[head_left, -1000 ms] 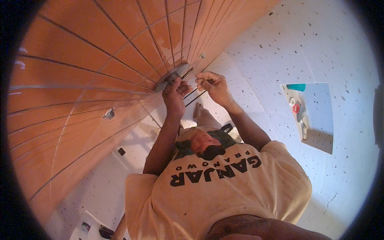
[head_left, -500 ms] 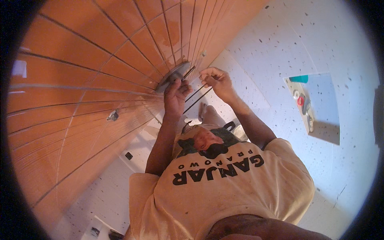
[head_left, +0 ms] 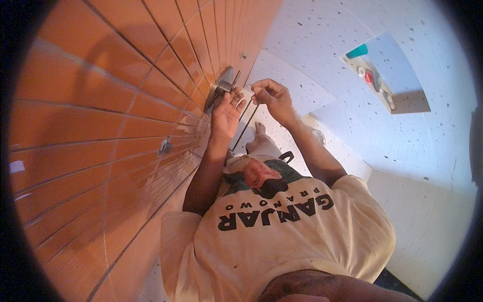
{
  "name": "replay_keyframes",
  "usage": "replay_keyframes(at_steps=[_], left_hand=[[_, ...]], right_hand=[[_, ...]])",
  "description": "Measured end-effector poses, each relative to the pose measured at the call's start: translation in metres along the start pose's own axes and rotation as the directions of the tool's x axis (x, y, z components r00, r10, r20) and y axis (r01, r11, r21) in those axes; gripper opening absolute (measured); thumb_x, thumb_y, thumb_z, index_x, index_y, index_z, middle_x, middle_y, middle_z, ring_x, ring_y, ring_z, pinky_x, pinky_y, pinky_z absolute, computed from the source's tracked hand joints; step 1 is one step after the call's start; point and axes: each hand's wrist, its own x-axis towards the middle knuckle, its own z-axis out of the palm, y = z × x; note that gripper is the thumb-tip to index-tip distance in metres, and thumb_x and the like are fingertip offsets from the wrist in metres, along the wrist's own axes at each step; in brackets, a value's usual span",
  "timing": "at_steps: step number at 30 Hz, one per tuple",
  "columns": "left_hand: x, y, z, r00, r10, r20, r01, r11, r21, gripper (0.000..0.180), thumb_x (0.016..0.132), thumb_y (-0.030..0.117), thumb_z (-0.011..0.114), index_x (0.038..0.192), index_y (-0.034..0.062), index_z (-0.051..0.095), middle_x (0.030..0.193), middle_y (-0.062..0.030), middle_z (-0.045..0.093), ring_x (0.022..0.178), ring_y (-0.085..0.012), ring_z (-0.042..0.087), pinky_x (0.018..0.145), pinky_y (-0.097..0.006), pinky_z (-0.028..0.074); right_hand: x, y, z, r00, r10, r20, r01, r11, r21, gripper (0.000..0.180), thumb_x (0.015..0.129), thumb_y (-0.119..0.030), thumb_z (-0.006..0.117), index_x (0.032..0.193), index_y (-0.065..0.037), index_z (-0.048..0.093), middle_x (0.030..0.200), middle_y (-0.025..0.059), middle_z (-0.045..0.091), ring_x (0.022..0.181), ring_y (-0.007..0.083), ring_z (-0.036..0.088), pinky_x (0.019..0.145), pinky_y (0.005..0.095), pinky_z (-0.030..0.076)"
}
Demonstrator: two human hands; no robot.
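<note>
Here's your left hand point(head_left: 227, 113), palm up, fingers loosely curled, right at the metal wall fitting point(head_left: 224, 87); you can't tell whether that grip actually holds it. Just across, your right hand point(head_left: 274, 99) bunches its fingertips, and whether that grip is closed on something small can't be told either. Watch it: a loosened pinch could send any small piece down toward your foot point(head_left: 260, 129). Behind the fitting, orange tiles point(head_left: 166, 80); a careless knock could mark them.
</note>
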Motion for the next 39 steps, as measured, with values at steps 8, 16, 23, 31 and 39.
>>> replay_keyframes(at_steps=[8,16,23,31,39], left_hand=[[-0.003,0.011,-0.003,0.987,-0.114,0.110,0.122,0.991,-0.060,0.031,0.094,0.019,0.057,0.121,0.0045,0.054,0.125,-0.0096,0.056,0.109,-0.0202,0.054,0.097,-0.037,0.044],[0.000,0.013,-0.005,0.983,-0.161,0.083,0.166,0.984,-0.062,0.026,0.093,0.016,0.060,0.117,0.0064,0.058,0.115,-0.0071,0.063,0.105,-0.0183,0.060,0.093,-0.034,0.048],[0.006,0.009,-0.018,0.989,-0.115,0.095,0.121,0.991,-0.056,0.022,0.089,0.015,0.066,0.109,0.0090,0.061,0.108,-0.0037,0.065,0.103,-0.0161,0.061,0.093,-0.033,0.049],[0.002,0.014,-0.005,0.982,-0.113,0.151,0.121,0.992,-0.045,0.024,0.089,0.015,0.066,0.111,0.0091,0.060,0.111,-0.0027,0.063,0.104,-0.0153,0.059,0.093,-0.032,0.047],[0.004,0.009,-0.011,0.987,-0.110,0.116,0.123,0.985,-0.118,0.035,0.083,0.007,0.068,0.116,0.0076,0.059,0.114,-0.0035,0.064,0.106,-0.0171,0.060,0.095,-0.033,0.048]], right_hand=[[-0.021,-0.008,0.022,0.974,-0.174,-0.146,0.085,0.875,-0.477,0.016,0.088,-0.013,0.065,0.098,-0.001,0.067,0.081,0.0096,0.065,0.071,0.0155,0.064,0.064,0.0302,0.052],[-0.019,-0.021,0.047,0.889,-0.459,-0.005,0.319,0.627,-0.711,0.013,0.086,-0.007,0.064,0.098,-0.004,0.070,0.090,0.0126,0.066,0.079,0.0232,0.065,0.069,0.0327,0.055],[-0.017,-0.029,0.058,0.877,-0.477,0.064,0.345,0.529,-0.775,0.013,0.084,-0.006,0.066,0.096,-0.004,0.070,0.086,0.0122,0.065,0.079,0.0259,0.064,0.067,0.0350,0.055],[-0.009,-0.035,0.064,0.864,-0.483,0.143,0.383,0.444,-0.810,0.016,0.081,-0.010,0.069,0.096,-0.005,0.069,0.087,0.0126,0.064,0.083,0.0300,0.063,0.072,0.0391,0.053],[-0.008,-0.041,0.072,0.848,-0.462,0.259,0.429,0.314,-0.847,0.017,0.080,-0.012,0.068,0.096,-0.004,0.066,0.087,0.0120,0.058,0.082,0.0312,0.061,0.071,0.0411,0.052]])
